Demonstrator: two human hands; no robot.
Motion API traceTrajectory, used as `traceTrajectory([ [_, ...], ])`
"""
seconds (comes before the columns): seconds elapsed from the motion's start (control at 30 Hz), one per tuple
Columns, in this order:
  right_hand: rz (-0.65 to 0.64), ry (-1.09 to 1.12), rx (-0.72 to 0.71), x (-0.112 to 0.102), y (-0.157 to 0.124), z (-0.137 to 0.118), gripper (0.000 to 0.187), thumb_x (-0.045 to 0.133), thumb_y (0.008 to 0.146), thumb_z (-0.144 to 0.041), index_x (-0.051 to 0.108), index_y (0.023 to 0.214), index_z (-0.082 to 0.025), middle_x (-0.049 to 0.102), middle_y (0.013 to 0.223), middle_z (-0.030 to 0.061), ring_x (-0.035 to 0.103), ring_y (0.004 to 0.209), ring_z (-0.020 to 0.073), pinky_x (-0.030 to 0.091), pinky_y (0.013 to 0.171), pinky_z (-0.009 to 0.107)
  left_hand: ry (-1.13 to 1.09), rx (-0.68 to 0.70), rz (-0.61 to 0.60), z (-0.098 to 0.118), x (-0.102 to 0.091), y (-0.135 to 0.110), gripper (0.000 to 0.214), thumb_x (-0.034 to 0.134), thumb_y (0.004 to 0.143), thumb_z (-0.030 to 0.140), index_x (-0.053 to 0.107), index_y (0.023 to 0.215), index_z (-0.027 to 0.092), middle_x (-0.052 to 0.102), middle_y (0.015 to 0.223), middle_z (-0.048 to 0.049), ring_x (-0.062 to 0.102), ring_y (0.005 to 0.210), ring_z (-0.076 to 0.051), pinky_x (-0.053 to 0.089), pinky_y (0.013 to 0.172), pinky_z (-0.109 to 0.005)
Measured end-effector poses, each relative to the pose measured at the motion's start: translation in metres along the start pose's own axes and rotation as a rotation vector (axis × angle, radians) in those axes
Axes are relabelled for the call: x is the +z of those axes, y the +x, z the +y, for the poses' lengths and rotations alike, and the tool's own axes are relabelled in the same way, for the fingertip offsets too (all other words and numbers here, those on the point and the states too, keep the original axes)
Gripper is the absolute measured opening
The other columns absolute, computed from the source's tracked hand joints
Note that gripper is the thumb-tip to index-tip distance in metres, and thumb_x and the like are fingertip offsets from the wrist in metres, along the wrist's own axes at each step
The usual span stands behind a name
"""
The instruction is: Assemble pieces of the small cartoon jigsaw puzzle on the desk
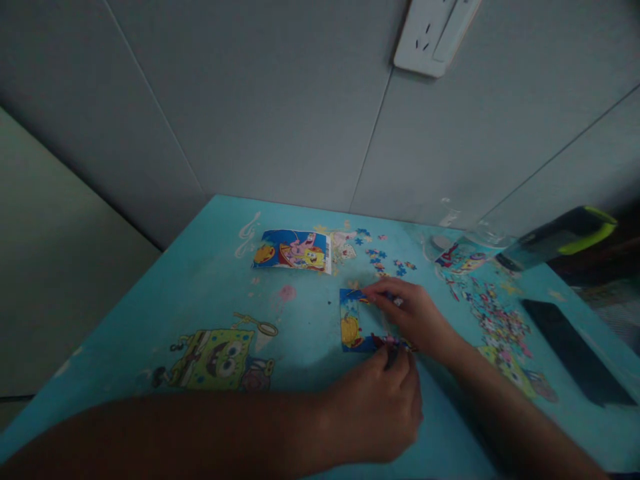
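Note:
A partly joined jigsaw puzzle (351, 330) lies on the table, with blue edges and a yellow figure at its left side; its middle is open and shows the tabletop. My right hand (413, 313) reaches in from the right, its fingers closed on a puzzle piece at the top row. Below, my left hand (377, 403) pinches at the bottom row's right end, its fingertips partly hiding the pieces. Behind the puzzle lies a picture sheet (295, 251) showing cartoon figures on blue.
Loose blue pieces (375, 255) lie behind my right hand. A bigger pile of mixed pieces (495, 317) spreads to the right, near a clear plastic jar (467, 253) on its side, a dark bottle (555, 237) and a black phone (575, 350). A wall socket (425, 40) is above.

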State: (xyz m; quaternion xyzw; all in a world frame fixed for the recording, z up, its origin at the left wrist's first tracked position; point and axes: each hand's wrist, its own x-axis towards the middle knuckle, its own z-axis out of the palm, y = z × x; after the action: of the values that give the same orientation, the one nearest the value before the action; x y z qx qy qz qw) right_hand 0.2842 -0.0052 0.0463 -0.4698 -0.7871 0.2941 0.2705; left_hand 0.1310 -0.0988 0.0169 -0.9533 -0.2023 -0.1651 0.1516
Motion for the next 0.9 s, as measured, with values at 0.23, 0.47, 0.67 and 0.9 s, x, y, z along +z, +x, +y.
traceTrajectory([
  [0.23,-0.054,-0.007,0.084,0.010,0.017,-0.001,0.015,0.067,0.094,-0.030,0.080,0.101,-0.028,0.081,0.102,0.0014,0.075,0.094,0.0224,0.058,0.088,0.037,-0.020,-0.010,0.012,0.001,-0.001,0.001,0.040,0.046,0.103,0.030,0.069,0.125,0.006,0.067,0.129,-0.0223,0.063,0.120,-0.034,0.052,0.092,-0.047],
  [0.47,-0.080,0.052,0.194,0.001,-0.007,-0.005,0.016,0.070,0.090,-0.033,0.079,0.100,-0.024,0.079,0.085,0.0009,0.069,0.070,0.0179,0.055,0.064,0.030,-0.029,-0.017,-0.002,-0.001,-0.004,0.001,0.038,0.046,0.102,0.027,0.070,0.122,0.005,0.069,0.125,-0.0227,0.063,0.118,-0.035,0.052,0.090,-0.048],
  [0.67,-0.147,0.078,0.233,0.009,-0.022,-0.009,0.013,0.070,0.089,-0.028,0.078,0.099,-0.025,0.079,0.088,-0.0002,0.070,0.073,0.0171,0.055,0.065,0.029,-0.091,-0.004,-0.020,-0.002,-0.004,0.003,0.032,0.048,0.102,0.025,0.073,0.112,0.008,0.072,0.105,-0.0163,0.066,0.097,-0.031,0.052,0.082,-0.047],
  [0.9,-0.147,-0.066,0.198,0.009,-0.021,-0.008,0.015,0.070,0.090,-0.028,0.080,0.101,-0.027,0.077,0.082,-0.0008,0.066,0.067,0.0154,0.052,0.063,0.028,-0.095,-0.016,-0.022,0.000,-0.004,0.002,0.032,0.048,0.102,0.025,0.071,0.113,0.006,0.071,0.103,-0.0161,0.065,0.096,-0.031,0.052,0.080,-0.047],
])
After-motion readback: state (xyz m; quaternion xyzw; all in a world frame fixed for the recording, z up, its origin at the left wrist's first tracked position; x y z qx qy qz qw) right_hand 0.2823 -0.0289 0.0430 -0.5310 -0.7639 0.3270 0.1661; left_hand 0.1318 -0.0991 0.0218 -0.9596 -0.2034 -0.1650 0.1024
